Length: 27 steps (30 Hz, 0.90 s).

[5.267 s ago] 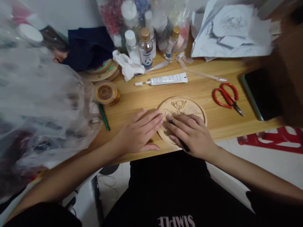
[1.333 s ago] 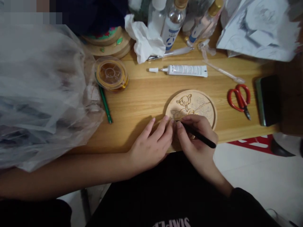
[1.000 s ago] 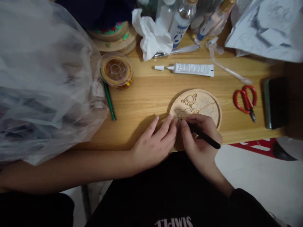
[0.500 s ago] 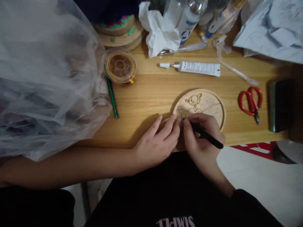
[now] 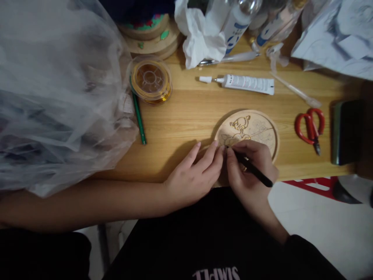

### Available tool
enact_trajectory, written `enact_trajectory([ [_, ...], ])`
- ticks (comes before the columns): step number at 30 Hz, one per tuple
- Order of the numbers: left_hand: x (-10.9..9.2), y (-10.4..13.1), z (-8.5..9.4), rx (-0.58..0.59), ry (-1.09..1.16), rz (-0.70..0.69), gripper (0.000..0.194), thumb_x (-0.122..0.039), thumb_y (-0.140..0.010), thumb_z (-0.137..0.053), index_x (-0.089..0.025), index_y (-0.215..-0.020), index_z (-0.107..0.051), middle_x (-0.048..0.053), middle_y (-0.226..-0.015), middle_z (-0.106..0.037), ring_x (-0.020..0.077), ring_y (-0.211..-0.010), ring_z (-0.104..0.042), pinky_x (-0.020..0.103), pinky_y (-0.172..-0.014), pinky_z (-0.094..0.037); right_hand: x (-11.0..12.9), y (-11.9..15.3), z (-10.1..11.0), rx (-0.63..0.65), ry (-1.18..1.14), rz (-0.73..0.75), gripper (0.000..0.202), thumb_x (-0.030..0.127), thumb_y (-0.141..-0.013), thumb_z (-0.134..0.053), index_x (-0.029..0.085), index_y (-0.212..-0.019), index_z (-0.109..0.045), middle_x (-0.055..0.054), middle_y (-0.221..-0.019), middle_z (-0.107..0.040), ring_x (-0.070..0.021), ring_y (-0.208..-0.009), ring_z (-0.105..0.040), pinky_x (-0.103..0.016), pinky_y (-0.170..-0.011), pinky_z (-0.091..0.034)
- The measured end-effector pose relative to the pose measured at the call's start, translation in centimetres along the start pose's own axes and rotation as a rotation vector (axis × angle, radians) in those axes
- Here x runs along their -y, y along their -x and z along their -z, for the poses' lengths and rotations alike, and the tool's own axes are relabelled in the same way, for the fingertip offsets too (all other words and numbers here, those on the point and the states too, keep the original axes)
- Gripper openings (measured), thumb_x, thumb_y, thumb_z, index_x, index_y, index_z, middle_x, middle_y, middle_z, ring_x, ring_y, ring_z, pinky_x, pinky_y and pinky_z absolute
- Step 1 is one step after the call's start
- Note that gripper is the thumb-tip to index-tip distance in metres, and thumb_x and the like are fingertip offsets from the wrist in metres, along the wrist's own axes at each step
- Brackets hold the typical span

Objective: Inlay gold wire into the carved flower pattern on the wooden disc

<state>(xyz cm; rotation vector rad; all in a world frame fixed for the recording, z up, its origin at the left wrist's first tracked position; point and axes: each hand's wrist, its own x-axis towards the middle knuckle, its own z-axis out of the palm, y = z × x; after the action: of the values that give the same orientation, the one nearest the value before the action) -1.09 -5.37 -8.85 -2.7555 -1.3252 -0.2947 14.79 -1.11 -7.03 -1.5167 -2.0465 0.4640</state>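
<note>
A round wooden plate (image 5: pixel 276 134) with a raised rim lies near the table's front edge. Gold wire (image 5: pixel 240 123) traces part of the pencil drawing on its face; other drawn lines are bare. Against the plate's lower left rim rests my left hand (image 5: pixel 196 171), its visible fingers stretched and spread, the thumb hidden. My right hand (image 5: pixel 252 167) is closed around slim black tweezers (image 5: pixel 256 171), held slantwise over the plate. Their tip meets the plate beside my left fingertips. Whether a piece of wire is between the tips is too small to tell.
A spool of gold wire (image 5: pixel 150 79) and a green stick (image 5: pixel 139 120) lie left. Behind the plate is a glue tube (image 5: pixel 249 83); right are red-handled cutters (image 5: pixel 310 126) and a dark phone-like slab (image 5: pixel 346 132). A plastic bag (image 5: pixel 64 97) covers the left side; bottles (image 5: pixel 237 27) and tissue (image 5: pixel 201 37) stand behind.
The view has shifted slightly, so the table things sit a little farther right. Both hands stay at the plate, and the tweezers keep nearly the same slant.
</note>
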Motion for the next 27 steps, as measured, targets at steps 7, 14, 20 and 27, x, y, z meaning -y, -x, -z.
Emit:
enact_trajectory([
  [7,0.0,-0.1,-0.2,-0.012,0.004,0.007,0.047,-0.029,-0.098,-0.042,-0.005,-0.135,-0.056,0.014,-0.142,-0.057,0.0309,-0.135,-0.05,0.048,-0.107,-0.048,-0.3,0.1,-0.1,-0.001,0.053,0.07,0.019,0.017,-0.088,-0.064,0.022,-0.105,-0.059,0.0,-0.089,-0.069,-0.0142,-0.077,-0.068,-0.027,-0.066,-0.057],
  [14,-0.1,-0.2,-0.1,-0.028,-0.001,0.018,0.046,-0.024,-0.098,-0.038,-0.005,-0.135,-0.056,0.011,-0.14,-0.06,0.0286,-0.133,-0.051,0.046,-0.106,-0.049,-0.8,0.1,0.1,0.015,0.076,0.184,0.017,0.013,-0.088,-0.064,0.021,-0.102,-0.059,0.0,-0.082,-0.066,-0.0123,-0.069,-0.063,-0.025,-0.061,-0.053],
  [20,-0.1,-0.1,-0.1,-0.033,-0.007,0.031,0.045,-0.025,-0.098,-0.04,-0.006,-0.134,-0.057,0.011,-0.138,-0.061,0.0278,-0.133,-0.051,0.045,-0.107,-0.048,-1.3,-0.3,0.2,0.035,0.055,0.295,0.016,0.01,-0.088,-0.061,0.021,-0.1,-0.059,0.0,-0.079,-0.065,-0.013,-0.068,-0.061,-0.026,-0.06,-0.051],
  [27,-0.1,0.0,-0.1,-0.033,-0.01,0.034,0.047,-0.032,-0.096,-0.048,-0.006,-0.135,-0.057,0.012,-0.14,-0.059,0.0286,-0.134,-0.049,0.045,-0.108,-0.044,-1.7,-0.7,0.3,0.07,0.047,0.373,0.015,0.009,-0.088,-0.06,0.019,-0.099,-0.059,-0.002,-0.081,-0.067,-0.014,-0.071,-0.061,-0.027,-0.063,-0.051],
])
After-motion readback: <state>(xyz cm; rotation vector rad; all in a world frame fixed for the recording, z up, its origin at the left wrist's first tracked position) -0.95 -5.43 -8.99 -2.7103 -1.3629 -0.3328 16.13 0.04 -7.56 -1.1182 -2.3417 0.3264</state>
